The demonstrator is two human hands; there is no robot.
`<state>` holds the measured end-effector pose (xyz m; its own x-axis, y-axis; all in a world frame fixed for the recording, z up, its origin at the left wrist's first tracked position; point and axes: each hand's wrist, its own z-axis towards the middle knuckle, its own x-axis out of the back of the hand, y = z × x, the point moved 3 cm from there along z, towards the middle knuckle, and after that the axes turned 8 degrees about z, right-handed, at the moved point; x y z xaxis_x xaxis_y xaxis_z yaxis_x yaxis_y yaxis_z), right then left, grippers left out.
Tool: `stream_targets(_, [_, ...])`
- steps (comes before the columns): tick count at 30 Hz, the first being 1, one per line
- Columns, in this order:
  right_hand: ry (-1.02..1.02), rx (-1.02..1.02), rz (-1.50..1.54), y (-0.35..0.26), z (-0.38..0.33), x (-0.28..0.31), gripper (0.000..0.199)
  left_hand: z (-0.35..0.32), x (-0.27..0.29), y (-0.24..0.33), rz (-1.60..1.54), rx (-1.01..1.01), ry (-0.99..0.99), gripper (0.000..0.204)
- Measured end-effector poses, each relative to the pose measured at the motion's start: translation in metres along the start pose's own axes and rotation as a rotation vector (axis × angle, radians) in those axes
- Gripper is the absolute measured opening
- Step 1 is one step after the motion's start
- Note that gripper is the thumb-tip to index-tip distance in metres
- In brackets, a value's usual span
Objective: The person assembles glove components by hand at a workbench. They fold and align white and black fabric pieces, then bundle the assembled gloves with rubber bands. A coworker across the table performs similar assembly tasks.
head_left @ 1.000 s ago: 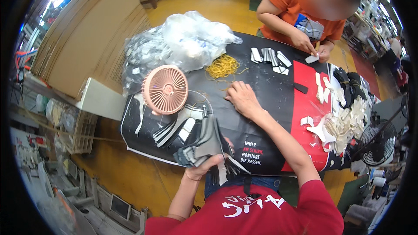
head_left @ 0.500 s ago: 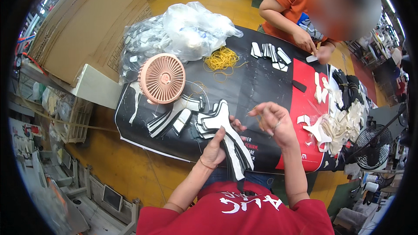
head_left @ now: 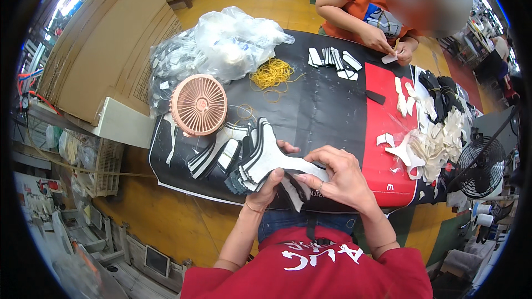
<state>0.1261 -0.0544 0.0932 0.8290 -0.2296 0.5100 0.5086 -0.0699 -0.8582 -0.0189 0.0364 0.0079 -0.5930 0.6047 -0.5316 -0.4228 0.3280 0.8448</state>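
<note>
My left hand (head_left: 267,189) is wrapped round a stack of Y-shaped fabric pieces (head_left: 269,155), white on top with black layers beneath. Its thumb presses on the near side, and fingertips show beyond the far edge. The long tail of the top piece runs to the right, where my right hand (head_left: 346,177) grips its end between thumb and fingers. Lower black and white tails hang below, apart from that one. Just left of the stack lie bundled curved black-and-white strips (head_left: 211,158) and a short white-topped bundle (head_left: 228,154).
A pink fan (head_left: 198,105) stands on the black-and-red table cover (head_left: 327,113). Behind are yellow rubber bands (head_left: 271,74) and clear plastic bags (head_left: 227,41). Cream pieces (head_left: 438,147) pile up at right. Across the table, a person in orange (head_left: 354,5) handles a small white piece.
My right hand has come down from above the table and taken hold of the top piece's tail. The stack has turned, its tail now pointing more to the right.
</note>
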Motion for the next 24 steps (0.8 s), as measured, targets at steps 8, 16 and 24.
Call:
stream_targets(8, [0.015,0.022,-0.049,-0.011,-0.005,-0.026,0.058,-0.003,-0.003,0.007,0.044,-0.136,0.099,0.080])
stream_targets(16, [-0.044,0.061,0.173,0.006,0.006,-0.019,0.050,-0.006,0.002,0.001,-0.024,-0.033,-0.011,0.083])
stream_targets(24, [-0.105,0.017,0.054,-0.003,0.005,-0.008,0.031,-0.011,0.012,0.002,0.115,-0.002,0.059,0.084])
